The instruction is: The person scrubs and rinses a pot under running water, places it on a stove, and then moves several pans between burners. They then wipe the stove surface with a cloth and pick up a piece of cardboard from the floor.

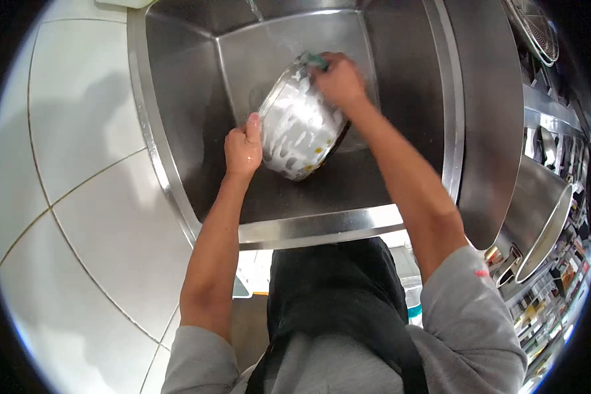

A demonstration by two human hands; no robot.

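Note:
A round metal pot (pixel 295 128) with white suds and a few yellow spots on its side is tilted inside the steel sink (pixel 308 226). My left hand (pixel 244 146) grips the pot's rim on the left, thumb up along the edge. At the pot's upper right, my right hand (pixel 338 79) is closed on a green scrubbing pad (pixel 316 62), which touches the pot near its rim. The fingers of my right hand are slightly blurred.
White tiles (pixel 98 217) cover the left side. A thin stream of water (pixel 255 9) shows at the sink's top. To the right are a large metal container (pixel 537 220), a strainer (pixel 537 29) and shelves with many small items. A bottle (pixel 414 302) stands below the sink.

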